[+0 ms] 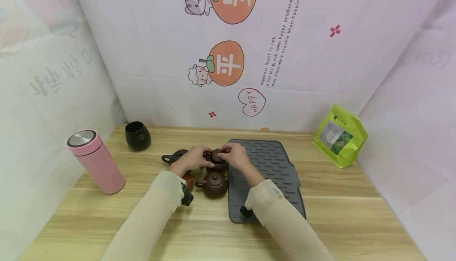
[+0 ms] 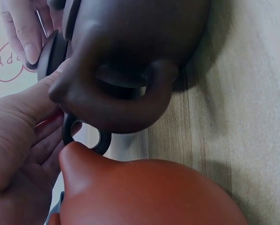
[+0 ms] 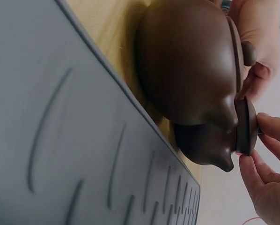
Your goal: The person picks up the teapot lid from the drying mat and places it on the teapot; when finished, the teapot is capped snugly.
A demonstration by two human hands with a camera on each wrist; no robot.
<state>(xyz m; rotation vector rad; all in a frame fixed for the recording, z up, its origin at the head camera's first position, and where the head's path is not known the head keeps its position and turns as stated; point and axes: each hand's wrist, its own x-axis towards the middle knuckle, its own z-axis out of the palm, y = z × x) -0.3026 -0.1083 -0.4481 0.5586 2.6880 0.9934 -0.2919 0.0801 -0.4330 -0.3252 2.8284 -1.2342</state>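
At the table's middle, my right hand [image 1: 235, 156] pinches the lid [image 3: 246, 126] of the far dark brown teapot [image 3: 201, 143]. The lid is at that pot's mouth, slightly off it. My left hand [image 1: 192, 159] holds the same pot on its handle side, thumb near the rim; the left wrist view shows its fingers behind the ring handle [image 2: 105, 140]. Nearer stands another brown teapot [image 1: 215, 184], its knobbed lid on. An orange-red teapot [image 2: 144, 197] is partly under my left arm in the head view. A darker pot [image 1: 174, 157] is left of my left hand, partly covered.
A grey ridged mat [image 1: 265, 166] lies right of the teapots, close to them. The pink thermos [image 1: 97, 164] and a black cup [image 1: 137, 136] stand left. At the back right is a green pouch [image 1: 340, 136]. Printed cloth walls [image 1: 160, 55] border the table.
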